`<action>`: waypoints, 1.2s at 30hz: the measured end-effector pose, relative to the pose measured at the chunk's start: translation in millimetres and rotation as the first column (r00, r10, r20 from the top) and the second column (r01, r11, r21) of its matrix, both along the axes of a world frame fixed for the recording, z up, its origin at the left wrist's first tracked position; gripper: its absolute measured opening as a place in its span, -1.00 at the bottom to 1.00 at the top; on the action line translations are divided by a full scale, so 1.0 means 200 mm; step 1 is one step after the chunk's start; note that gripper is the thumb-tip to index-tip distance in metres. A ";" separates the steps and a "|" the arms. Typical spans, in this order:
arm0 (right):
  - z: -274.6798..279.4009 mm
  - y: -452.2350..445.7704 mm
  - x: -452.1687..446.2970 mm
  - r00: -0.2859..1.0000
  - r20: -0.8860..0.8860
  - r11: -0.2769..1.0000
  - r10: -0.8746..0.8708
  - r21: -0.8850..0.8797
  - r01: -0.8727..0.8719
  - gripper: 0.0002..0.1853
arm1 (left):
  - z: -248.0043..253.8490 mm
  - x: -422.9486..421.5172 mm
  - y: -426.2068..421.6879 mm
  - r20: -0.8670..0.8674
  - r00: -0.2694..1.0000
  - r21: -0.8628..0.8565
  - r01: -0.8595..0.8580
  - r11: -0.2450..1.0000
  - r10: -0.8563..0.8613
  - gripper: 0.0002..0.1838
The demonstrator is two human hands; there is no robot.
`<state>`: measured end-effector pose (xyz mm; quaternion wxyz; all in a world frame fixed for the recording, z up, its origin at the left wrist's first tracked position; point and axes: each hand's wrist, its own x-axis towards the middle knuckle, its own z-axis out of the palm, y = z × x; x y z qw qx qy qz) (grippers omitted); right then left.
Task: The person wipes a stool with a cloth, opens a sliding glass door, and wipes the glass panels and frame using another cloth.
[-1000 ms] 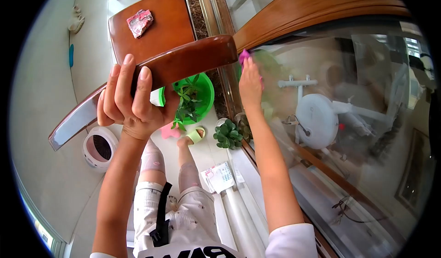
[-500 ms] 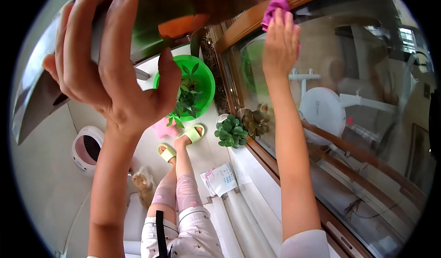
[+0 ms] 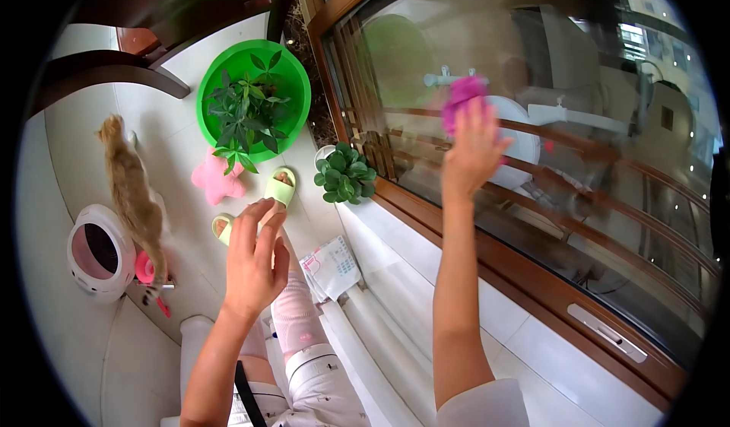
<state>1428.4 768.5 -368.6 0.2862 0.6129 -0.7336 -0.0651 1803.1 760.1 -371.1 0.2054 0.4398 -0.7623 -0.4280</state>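
Against the glass pane (image 3: 411,54) of a brown-framed window, my right hand (image 3: 473,157) presses a magenta cloth (image 3: 464,96). Hand and cloth are slightly blurred, and the fingers cover the cloth's lower part. My left hand (image 3: 257,263) hangs in the air above my legs, its fingers loosely bent and apart, with nothing in it. Below and beyond it are my light green slippers (image 3: 281,189).
A green tub (image 3: 303,85) with a leafy plant stands ahead, a pink star cushion (image 3: 217,180) beside it. A potted succulent (image 3: 346,174) sits by the window frame (image 3: 411,206). At left are a cat (image 3: 133,184) and a litter box (image 3: 99,248). Dark wooden furniture (image 3: 114,66) is overhead.
My right hand has brought the cloth down the glass from the upper frame. My left hand has dropped from high up to above my legs. The cat has walked forward, and the view has shifted.
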 end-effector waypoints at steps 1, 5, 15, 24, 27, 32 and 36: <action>0.21 -0.13 -0.01 0.990 -0.129 0.972 -0.057 -0.233 0.026 -0.53 | 0.00 -0.03 0.03 -0.017 1.000 -0.002 0.019 1.000 -0.019 -0.51; 0.59 -0.32 -0.04 0.936 -0.347 0.874 -0.062 -0.472 -0.117 -0.44 | -0.07 -0.09 0.14 -0.063 0.998 0.062 0.027 0.998 -0.024 -0.52; -0.18 0.76 0.13 0.981 -0.005 0.945 -0.194 0.269 0.188 -0.68 | -0.18 0.04 0.26 -0.061 0.998 0.140 -0.006 0.990 0.014 -0.59; 0.42 0.78 0.20 0.811 -0.269 0.811 -0.519 -0.454 0.369 -0.56 | -0.27 -0.08 0.40 -0.084 0.995 0.301 0.083 0.950 -0.060 -0.66; -0.10 0.85 0.30 0.800 -0.056 0.782 -0.598 -0.262 0.566 -0.53 | -0.30 -0.08 0.42 -0.111 0.992 0.317 0.095 0.944 -0.062 -0.66; -0.91 0.81 0.24 0.869 0.231 0.889 -0.438 0.255 0.380 -0.49 | -0.41 0.00 0.43 -0.023 1.000 0.310 0.000 0.951 0.008 -0.65; -0.70 0.63 0.17 0.936 0.265 0.972 -0.232 0.100 0.213 -0.52 | -0.50 0.02 0.45 0.021 0.999 0.312 -0.052 0.949 0.048 -0.68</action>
